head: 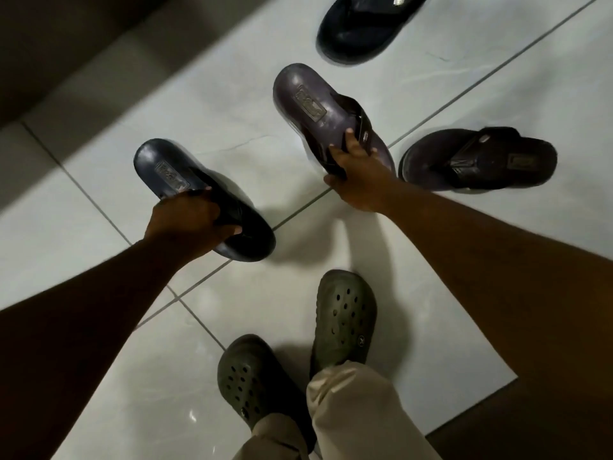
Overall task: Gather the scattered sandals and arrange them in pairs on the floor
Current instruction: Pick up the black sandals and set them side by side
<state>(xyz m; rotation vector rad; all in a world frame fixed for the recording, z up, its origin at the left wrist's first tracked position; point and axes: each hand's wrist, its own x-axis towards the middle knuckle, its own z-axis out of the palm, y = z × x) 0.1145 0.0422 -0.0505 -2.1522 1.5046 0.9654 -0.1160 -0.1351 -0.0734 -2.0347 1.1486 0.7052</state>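
The left hand (185, 217) grips a dark blue sandal (202, 197) at nine o'clock; the right hand (360, 175) clasps the strap of a brown sandal (328, 117) at centre. Its brown match (477, 159) lies at three o'clock, a navy sandal (365, 24) at twelve. Green clogs (345, 317) stand at six on the white tiled floor (99, 227).

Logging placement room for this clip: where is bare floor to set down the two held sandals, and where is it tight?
Open tile lies left of the left hand and its dark blue sandal, toward the dim wall, and between both held sandals. It is crowded around the right hand: its purple-brown sandal sits near the brown sandal and black sandal.
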